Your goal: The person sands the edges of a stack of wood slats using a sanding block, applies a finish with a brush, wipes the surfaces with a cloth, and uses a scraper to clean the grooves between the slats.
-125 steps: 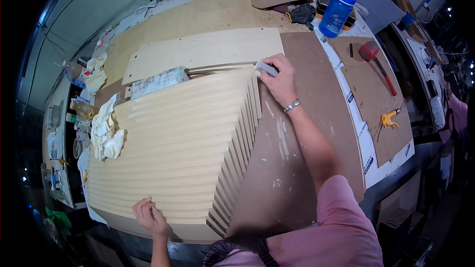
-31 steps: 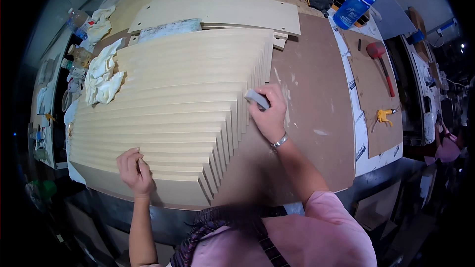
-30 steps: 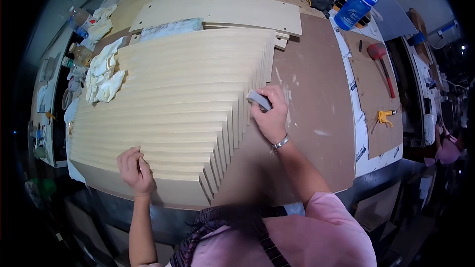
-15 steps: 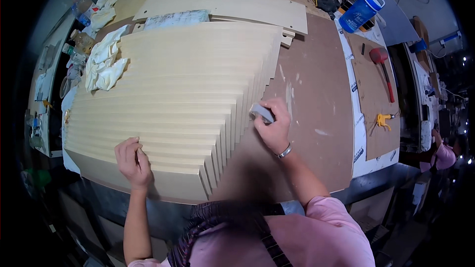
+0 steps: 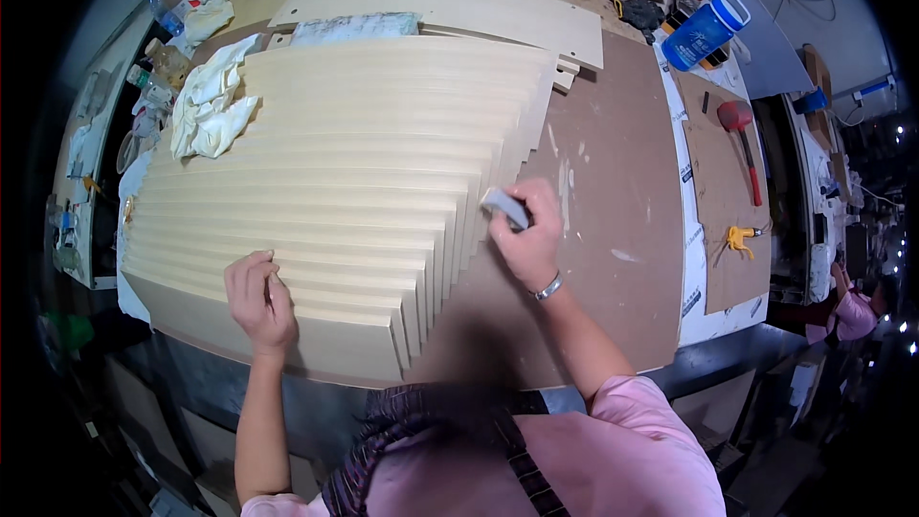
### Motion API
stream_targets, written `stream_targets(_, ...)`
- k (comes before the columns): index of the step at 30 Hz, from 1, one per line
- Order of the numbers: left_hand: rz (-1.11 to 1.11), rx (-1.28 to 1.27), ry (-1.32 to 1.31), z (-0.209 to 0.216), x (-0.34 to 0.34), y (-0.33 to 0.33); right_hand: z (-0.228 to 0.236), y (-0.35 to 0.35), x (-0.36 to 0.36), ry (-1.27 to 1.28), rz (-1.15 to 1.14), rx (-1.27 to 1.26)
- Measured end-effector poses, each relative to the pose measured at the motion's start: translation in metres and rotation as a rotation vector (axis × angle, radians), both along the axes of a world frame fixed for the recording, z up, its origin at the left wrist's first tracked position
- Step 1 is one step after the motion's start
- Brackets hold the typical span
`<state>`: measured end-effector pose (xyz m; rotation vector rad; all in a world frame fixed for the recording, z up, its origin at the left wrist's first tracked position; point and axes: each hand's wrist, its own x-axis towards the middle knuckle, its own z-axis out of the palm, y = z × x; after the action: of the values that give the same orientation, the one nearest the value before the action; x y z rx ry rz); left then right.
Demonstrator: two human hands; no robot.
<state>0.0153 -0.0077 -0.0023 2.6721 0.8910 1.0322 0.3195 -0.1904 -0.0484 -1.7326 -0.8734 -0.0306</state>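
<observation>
A wide row of pale wooden boards (image 5: 316, 148) lies overlapped like steps, their right ends forming a slanting stepped edge. Beside that edge, my right hand (image 5: 533, 230) is closed around a small grey block (image 5: 504, 208) that looks like a sanding block. The block's tip is close to the board ends; whether it touches them I cannot tell. My left hand (image 5: 260, 304) rests by the front boards with loosely bent fingers and the thumb apart. Nothing shows in it.
A crumpled white cloth (image 5: 212, 101) lies on the boards' far left. Behind are a loose panel (image 5: 459, 5) and a whitish block (image 5: 354, 29). At the right are a blue bottle (image 5: 704, 33), a red-headed mallet (image 5: 737, 120) and a yellow air gun (image 5: 742, 239). Another person (image 5: 855, 311) is far right.
My right hand has moved slightly away from me along the stepped edge, with the grey block turned a little. My left hand stays in nearly the same place. The whole view has shifted slightly.
</observation>
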Motion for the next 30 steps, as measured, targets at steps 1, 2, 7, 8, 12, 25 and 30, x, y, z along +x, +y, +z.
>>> stream_targets(1, 0.004, -0.005, -0.01, -0.001, -0.002, 0.001, 0.004, 0.002, 0.001, 0.041, -0.028, -0.005)
stream_targets(2, 0.008, -0.01, -0.02, -0.003, -0.004, 0.001, 0.008, 0.005, 0.001, 0.033, -0.021, 0.02)
stream_targets(7, 0.002, 0.006, 0.008, 0.0, -0.002, 0.001, 0.005, 0.01, -0.001, -0.091, 0.032, 0.024)
stream_targets(8, 0.008, 0.005, 0.012, 0.001, -0.002, 0.0, 0.0, 0.004, -0.004, -0.091, 0.053, -0.014)
stream_targets(12, 0.005, 0.007, -0.017, 0.002, 0.002, -0.001, -0.005, -0.011, -0.015, -0.046, 0.092, -0.024)
stream_targets(25, 0.011, 0.003, -0.033, 0.0, 0.0, -0.001, 0.003, -0.004, -0.022, 0.024, 0.054, 0.014)
stream_targets(30, 0.005, 0.02, -0.024, -0.003, -0.004, 0.002, 0.022, 0.013, -0.018, -0.035, 0.013, 0.047)
